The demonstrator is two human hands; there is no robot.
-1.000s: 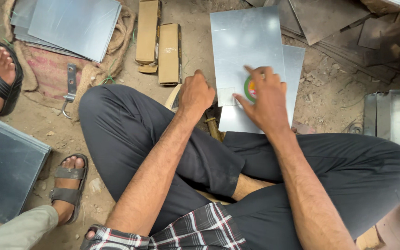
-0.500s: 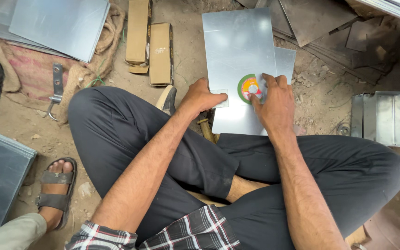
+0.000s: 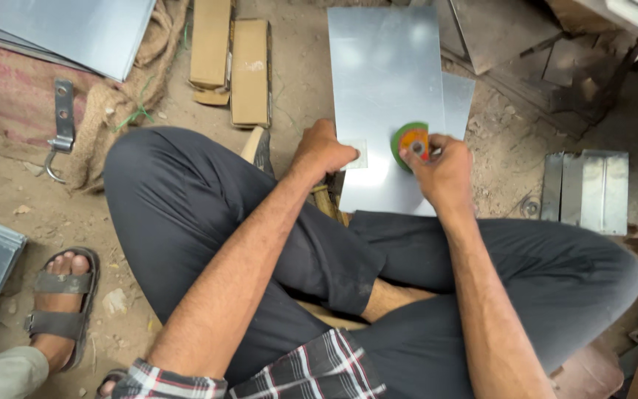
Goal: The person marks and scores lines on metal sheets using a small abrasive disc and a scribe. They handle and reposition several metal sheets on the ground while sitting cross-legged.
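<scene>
A grey metal sheet (image 3: pixel 385 81) lies on the ground in front of my crossed legs, on top of a second sheet (image 3: pixel 457 103). My right hand (image 3: pixel 443 174) pinches a round disc (image 3: pixel 410 139) with a green rim and orange centre against the sheet's near right part. My left hand (image 3: pixel 323 151) is closed, knuckles up, and rests on the sheet's near left edge by a small pale tag (image 3: pixel 356 155). Whether that hand holds anything is hidden.
Two cardboard boxes (image 3: pixel 230 63) lie left of the sheet. More metal sheets (image 3: pixel 75 26) rest on sacking at top left, with a metal hasp (image 3: pixel 60 122) beside them. Folded metal pieces (image 3: pixel 588 188) sit at right. Another person's sandalled foot (image 3: pixel 60 307) is at lower left.
My right hand has shifted from covering the disc to pinching it at its near edge. My left hand has moved onto the sheet's edge. The view has drifted left.
</scene>
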